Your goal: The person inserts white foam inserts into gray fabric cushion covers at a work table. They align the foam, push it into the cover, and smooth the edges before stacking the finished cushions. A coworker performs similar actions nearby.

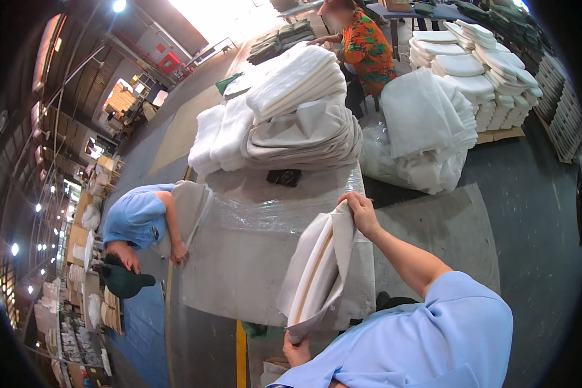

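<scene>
Between my two hands is a cushion: white padding with a tan strip along it, inside a light grey fabric cover that gapes along one side. My right hand grips the cover's far end, fingers closed on the fabric. At the near end my left hand is closed around the cover's lower corner, close to my body. The cushion stands tilted on its edge over the near right part of the table. My left forearm is mostly hidden by my blue shirt.
On the table's far side are stacked grey covers, white padding sheets and a small black object. A co-worker in blue bends over the left edge with another cover. A bagged white pile stands right; another person works beyond.
</scene>
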A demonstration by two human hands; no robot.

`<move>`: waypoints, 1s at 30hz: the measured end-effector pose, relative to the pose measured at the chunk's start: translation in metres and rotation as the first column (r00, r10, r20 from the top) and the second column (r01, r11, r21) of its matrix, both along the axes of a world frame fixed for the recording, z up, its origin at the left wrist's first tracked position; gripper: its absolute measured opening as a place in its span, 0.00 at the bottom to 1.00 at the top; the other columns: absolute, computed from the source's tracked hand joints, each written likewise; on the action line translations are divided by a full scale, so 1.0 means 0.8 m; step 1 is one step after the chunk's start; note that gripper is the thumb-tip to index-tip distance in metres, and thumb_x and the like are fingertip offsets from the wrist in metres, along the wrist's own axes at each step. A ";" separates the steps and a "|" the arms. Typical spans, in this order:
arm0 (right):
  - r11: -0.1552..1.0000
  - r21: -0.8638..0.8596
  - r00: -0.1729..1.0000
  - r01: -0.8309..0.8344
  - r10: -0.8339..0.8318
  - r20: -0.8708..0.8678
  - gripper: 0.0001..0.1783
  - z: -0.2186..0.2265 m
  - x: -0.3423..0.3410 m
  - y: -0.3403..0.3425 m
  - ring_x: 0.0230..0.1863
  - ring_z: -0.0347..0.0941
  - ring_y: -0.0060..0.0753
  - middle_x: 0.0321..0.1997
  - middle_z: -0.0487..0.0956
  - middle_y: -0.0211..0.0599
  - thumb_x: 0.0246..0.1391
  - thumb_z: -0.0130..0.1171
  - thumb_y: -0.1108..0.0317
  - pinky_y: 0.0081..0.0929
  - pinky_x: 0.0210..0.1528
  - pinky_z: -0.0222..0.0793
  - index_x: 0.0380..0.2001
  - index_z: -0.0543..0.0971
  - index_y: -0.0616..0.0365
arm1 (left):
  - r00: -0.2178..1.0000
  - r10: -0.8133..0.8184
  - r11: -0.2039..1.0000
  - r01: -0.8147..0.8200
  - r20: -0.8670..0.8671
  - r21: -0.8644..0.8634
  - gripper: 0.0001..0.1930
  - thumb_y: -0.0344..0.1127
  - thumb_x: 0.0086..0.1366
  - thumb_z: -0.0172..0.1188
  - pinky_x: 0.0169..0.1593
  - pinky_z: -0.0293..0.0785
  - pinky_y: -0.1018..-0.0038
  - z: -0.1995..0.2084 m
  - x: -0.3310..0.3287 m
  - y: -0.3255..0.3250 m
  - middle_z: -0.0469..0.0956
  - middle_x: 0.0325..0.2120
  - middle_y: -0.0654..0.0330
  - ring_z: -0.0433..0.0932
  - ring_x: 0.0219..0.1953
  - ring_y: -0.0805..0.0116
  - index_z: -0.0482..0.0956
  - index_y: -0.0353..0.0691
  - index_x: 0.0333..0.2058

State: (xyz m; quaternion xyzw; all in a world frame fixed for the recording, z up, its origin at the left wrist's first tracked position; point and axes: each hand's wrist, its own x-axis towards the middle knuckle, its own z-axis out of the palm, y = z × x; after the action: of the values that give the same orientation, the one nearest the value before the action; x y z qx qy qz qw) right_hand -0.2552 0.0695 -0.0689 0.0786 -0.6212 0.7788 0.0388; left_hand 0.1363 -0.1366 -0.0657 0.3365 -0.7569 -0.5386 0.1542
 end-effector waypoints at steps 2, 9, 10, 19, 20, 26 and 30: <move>0.997 0.062 0.999 -0.039 0.036 0.037 0.28 -0.003 0.000 0.003 0.35 0.73 0.21 0.30 0.80 0.27 0.78 0.46 0.50 0.26 0.42 0.69 0.34 0.83 0.60 | 1.000 0.014 0.996 -0.012 -0.018 0.084 0.24 0.23 0.57 0.77 0.51 0.79 0.71 -0.006 0.004 0.008 0.87 0.42 0.59 0.82 0.45 0.71 0.82 0.33 0.53; 0.964 0.213 0.976 -0.161 0.124 0.177 0.24 -0.009 -0.047 0.014 0.33 0.71 0.25 0.28 0.79 0.29 0.71 0.49 0.55 0.30 0.40 0.68 0.28 0.82 0.62 | 0.963 -0.232 0.962 0.206 0.136 0.178 0.24 0.29 0.59 0.78 0.52 0.79 0.71 0.001 -0.012 -0.022 0.88 0.43 0.59 0.83 0.45 0.73 0.83 0.35 0.54; 0.958 0.217 0.961 -0.186 0.131 0.244 0.24 -0.011 -0.053 0.019 0.34 0.72 0.26 0.29 0.80 0.30 0.70 0.50 0.54 0.32 0.41 0.68 0.28 0.82 0.62 | 0.960 -0.239 0.962 0.214 0.148 0.169 0.24 0.30 0.59 0.78 0.52 0.79 0.71 0.002 -0.014 -0.019 0.88 0.43 0.59 0.83 0.45 0.73 0.83 0.36 0.54; 0.977 0.029 0.838 -0.211 0.166 0.520 0.27 -0.011 -0.067 -0.014 0.38 0.75 0.30 0.35 0.83 0.36 0.74 0.50 0.47 0.36 0.46 0.70 0.32 0.84 0.59 | 0.880 -0.328 0.930 0.238 0.344 0.279 0.36 0.43 0.60 0.80 0.60 0.77 0.67 0.011 -0.007 -0.019 0.85 0.54 0.56 0.82 0.55 0.66 0.77 0.37 0.63; 0.981 -0.083 0.801 -0.173 0.190 0.568 0.29 -0.020 -0.064 -0.016 0.39 0.76 0.32 0.37 0.84 0.38 0.75 0.49 0.45 0.37 0.46 0.71 0.33 0.84 0.58 | 0.868 -0.364 0.908 0.250 0.338 0.335 0.36 0.44 0.61 0.80 0.60 0.76 0.67 0.012 -0.009 -0.016 0.84 0.55 0.56 0.82 0.56 0.66 0.76 0.37 0.64; 0.937 -0.340 0.775 0.085 0.152 0.613 0.32 -0.063 -0.092 -0.022 0.50 0.79 0.36 0.47 0.85 0.39 0.76 0.47 0.38 0.37 0.58 0.71 0.46 0.85 0.56 | 0.837 -0.544 0.472 0.356 -0.051 0.807 0.40 0.47 0.63 0.78 0.64 0.74 0.65 0.028 -0.023 0.021 0.80 0.60 0.55 0.79 0.61 0.65 0.71 0.36 0.68; 0.996 -0.077 0.870 0.032 0.010 0.493 0.35 -0.067 -0.094 -0.037 0.54 0.79 0.32 0.54 0.85 0.38 0.78 0.44 0.39 0.32 0.61 0.71 0.57 0.83 0.60 | 0.810 -0.469 0.137 0.460 -0.352 0.877 0.43 0.50 0.64 0.77 0.66 0.73 0.64 0.032 -0.051 0.035 0.78 0.63 0.54 0.77 0.64 0.64 0.68 0.36 0.71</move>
State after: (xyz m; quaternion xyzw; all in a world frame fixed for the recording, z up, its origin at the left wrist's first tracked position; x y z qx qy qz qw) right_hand -0.3307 0.0397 -0.1226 -0.1279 -0.5781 0.7979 -0.1132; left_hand 0.0958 -0.1083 -0.0399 0.1120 -0.3622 -0.8916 -0.2476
